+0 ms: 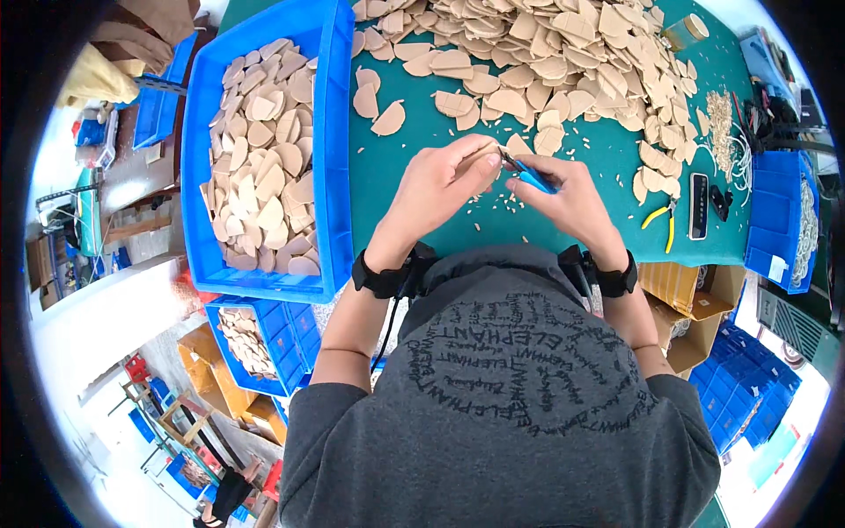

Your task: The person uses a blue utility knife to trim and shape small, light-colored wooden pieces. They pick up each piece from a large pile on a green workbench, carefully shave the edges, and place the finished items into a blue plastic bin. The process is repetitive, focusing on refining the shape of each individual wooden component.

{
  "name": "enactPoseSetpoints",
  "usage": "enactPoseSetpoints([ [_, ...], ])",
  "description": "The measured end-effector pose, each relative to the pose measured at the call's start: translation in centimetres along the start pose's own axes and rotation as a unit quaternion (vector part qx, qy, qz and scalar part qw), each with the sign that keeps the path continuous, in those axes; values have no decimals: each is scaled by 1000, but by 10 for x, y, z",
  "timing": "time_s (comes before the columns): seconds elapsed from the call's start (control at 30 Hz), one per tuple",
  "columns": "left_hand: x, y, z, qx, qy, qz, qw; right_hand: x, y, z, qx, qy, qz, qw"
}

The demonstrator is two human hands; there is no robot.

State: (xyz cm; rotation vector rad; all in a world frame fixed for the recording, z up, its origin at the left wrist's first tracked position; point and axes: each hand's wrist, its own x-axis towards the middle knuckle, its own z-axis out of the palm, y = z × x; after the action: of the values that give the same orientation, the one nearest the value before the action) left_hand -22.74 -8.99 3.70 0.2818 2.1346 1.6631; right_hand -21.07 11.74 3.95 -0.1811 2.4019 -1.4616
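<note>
Over the green tabletop, my left hand (449, 180) is closed in a pinch on a tan flat piece (493, 156), mostly hidden by the fingers. My right hand (568, 195) is wrapped round blue-handled cutting pliers (535, 179). Their dark jaws meet the piece's edge at my left fingertips. Small tan offcuts (500, 211) lie scattered beneath both hands. Just beyond them spreads a big heap of tan half-round pieces (546, 66), some with thin stubs on their edges.
At the left, a blue bin (337, 167) holds many tan rounded pieces. Yellow-handled pliers (671, 227) and a black device with a display (698, 207) lie on the right, near a pile of offcuts (723, 128). A blue crate (775, 220) stands past the right table edge.
</note>
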Motion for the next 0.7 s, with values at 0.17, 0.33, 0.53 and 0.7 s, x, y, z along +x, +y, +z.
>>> enactPoseSetpoints([
  [0.17, 0, 4, -1, 78, -1, 17, 997, 0, 1, -1, -4, -17, 19, 1000],
  [0.33, 1, 8, -1, 112, -3, 24, 993, 1, 7, 1, 22, -11, 6, 1000],
  [0.53, 2, -8, 6, 39, 35, 51, 997, 0, 7, 1, 2, -10, -3, 1000],
  [0.7, 0, -3, 6, -35, 53, 9, 998, 0, 8, 1, 39, 26, 20, 999],
])
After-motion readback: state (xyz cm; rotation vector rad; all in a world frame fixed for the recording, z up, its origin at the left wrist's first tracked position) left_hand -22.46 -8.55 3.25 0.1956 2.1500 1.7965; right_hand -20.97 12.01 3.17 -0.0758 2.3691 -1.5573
